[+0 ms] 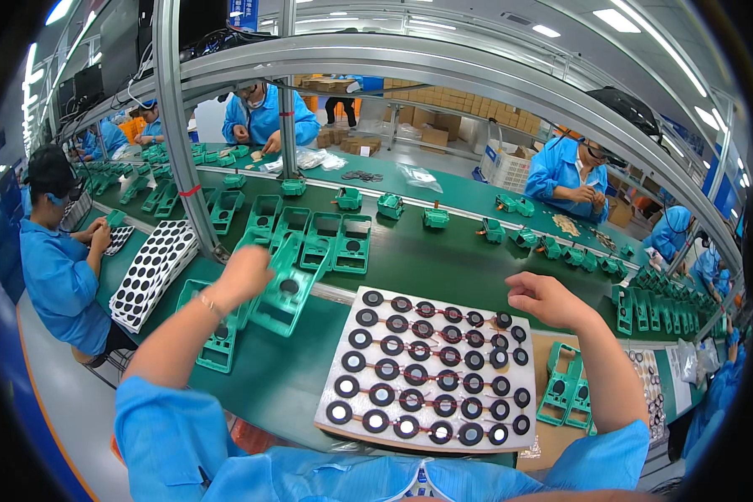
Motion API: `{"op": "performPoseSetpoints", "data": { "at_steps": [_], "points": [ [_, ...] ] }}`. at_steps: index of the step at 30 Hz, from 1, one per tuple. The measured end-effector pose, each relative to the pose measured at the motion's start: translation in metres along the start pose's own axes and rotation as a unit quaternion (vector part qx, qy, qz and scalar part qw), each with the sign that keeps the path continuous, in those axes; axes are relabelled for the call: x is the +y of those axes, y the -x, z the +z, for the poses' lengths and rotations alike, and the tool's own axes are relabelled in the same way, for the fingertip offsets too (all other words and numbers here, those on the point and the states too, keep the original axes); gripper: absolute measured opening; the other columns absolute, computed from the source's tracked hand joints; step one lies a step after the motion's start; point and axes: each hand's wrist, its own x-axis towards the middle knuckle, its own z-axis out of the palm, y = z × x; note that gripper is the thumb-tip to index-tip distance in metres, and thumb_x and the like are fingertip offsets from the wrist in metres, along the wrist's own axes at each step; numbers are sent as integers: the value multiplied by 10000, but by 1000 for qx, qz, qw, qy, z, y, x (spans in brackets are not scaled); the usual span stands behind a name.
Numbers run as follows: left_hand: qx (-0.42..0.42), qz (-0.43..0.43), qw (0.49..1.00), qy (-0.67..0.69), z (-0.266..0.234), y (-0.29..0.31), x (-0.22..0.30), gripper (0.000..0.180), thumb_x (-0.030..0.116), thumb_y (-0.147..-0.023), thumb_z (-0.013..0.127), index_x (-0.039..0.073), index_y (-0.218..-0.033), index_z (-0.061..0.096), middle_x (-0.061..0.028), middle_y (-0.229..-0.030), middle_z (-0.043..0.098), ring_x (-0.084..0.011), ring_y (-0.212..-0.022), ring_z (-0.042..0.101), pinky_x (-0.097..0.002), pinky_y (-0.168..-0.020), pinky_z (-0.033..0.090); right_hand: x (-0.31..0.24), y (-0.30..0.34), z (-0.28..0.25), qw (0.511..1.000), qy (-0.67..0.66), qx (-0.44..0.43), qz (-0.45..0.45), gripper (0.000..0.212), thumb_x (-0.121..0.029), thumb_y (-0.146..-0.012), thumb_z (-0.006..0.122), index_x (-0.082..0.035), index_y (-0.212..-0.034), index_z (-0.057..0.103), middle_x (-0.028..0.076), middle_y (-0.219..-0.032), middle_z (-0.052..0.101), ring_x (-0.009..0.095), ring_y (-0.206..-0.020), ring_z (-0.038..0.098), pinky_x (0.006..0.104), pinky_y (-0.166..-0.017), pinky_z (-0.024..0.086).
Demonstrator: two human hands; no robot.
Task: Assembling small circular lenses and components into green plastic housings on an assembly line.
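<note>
so the left hand (244, 276) had its fingers bent around the top end of a green plastic frame (280, 311), pretty much closed on it. the frame was tilted over the near edge of the belt (402, 259), with a dark round patch in its middle, and it was a bit blurry. the right hand (548, 297) was about half open, fingers loosely curled and nothing i could see in them, just above the far right corner of a white foam board (519, 443)

that board sat on the green tabletop (284, 376), right in front of the person, loaded with rows of black round discs (414, 373) with thin red wires between them. two or so more frames (217, 347) lay by the left forearm, and another couple (565, 385) were to the right of the board on some brown cardboard (544, 437)

on the belt there was a cluster of upright-looking frames (351, 243), then a loose line of small green parts (435, 217) running off right. a pile of white sheets with black dots (155, 268) lay off to the left, next to a co-worker in blue (58, 263), and two more blue-jacketed people (268, 121) worked across the belt
</note>
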Motion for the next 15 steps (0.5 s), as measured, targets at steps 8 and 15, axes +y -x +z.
{"op": "performPoseSetpoints", "data": {
  "at_steps": [8,15],
  "points": [
    [-8,-22,1000,16,17,86,39,197,164,-730,633,-27,-746,590,-214,-812,578,-364,-795,574,-435,-733,473,-40,21,14,996,-17,19,-84,316,-169,-854,558,-1,-1121,535,139,-951,635,197,-839,605,312,-763,475],
    [-32,-69,997,4,64,109,28,192,155,-726,625,-32,-764,597,-224,-835,585,-363,-813,585,-430,-737,484,-34,30,29,993,-18,16,-116,302,-148,-869,546,9,-1125,520,118,-922,637,137,-798,598,284,-736,478]
  ]
}}
